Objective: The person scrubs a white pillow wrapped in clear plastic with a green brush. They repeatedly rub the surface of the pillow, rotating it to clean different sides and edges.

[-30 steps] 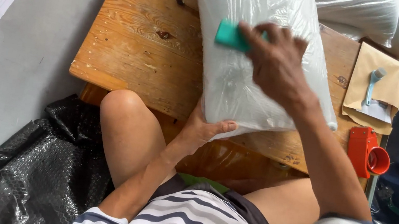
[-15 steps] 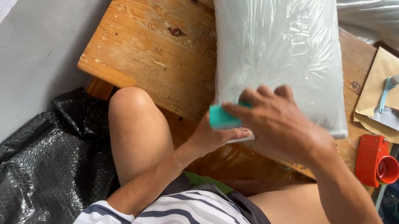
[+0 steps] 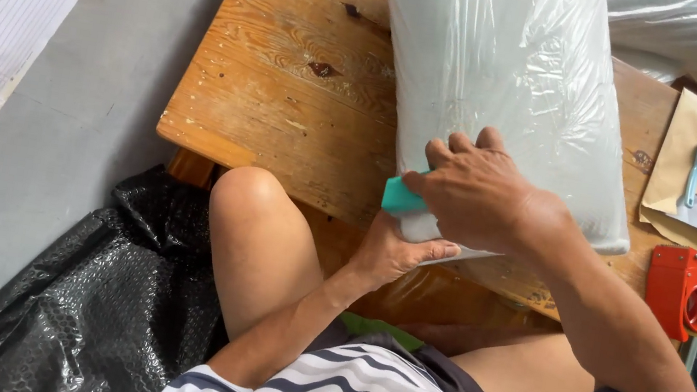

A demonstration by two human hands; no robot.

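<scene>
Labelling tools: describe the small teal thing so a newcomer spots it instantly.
Start at the wooden table and follow the big clear plastic-wrapped pillow to its near end. There the right hand presses a small teal block on the wrap, the only teal item among the pale plastic.
</scene>
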